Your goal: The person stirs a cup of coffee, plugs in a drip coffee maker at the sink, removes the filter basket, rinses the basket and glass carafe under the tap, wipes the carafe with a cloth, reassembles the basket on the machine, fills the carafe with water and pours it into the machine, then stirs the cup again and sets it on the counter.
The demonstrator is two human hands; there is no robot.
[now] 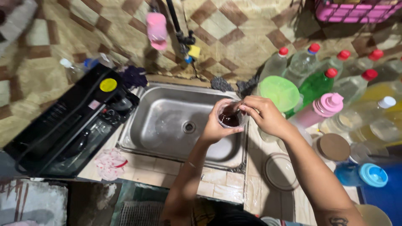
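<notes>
Over the steel sink (pixel 167 121), the left hand (pixel 215 129) wraps its fingers around a clear glass of dark liquid (pixel 229 115); the right hand (pixel 264 115) pinches a thin stirrer in it. Capped plastic bottles (pixel 331 83) crowd the tiled worktop (pixel 217 182) to the right, and a black stove (pixel 71 125) stands left.

Pink basket (pixel 356 10): cut off by the top edge. Blue container (pixel 387 196): cut off at the right edge. Right hand (pixel 264 115): fingertips hide whatever they pinch inside the cup (pixel 229 115). Pink object (pixel 156 29) by the tap: blurred, kind unclear. Left counter corner: dark, contents indistinct.
</notes>
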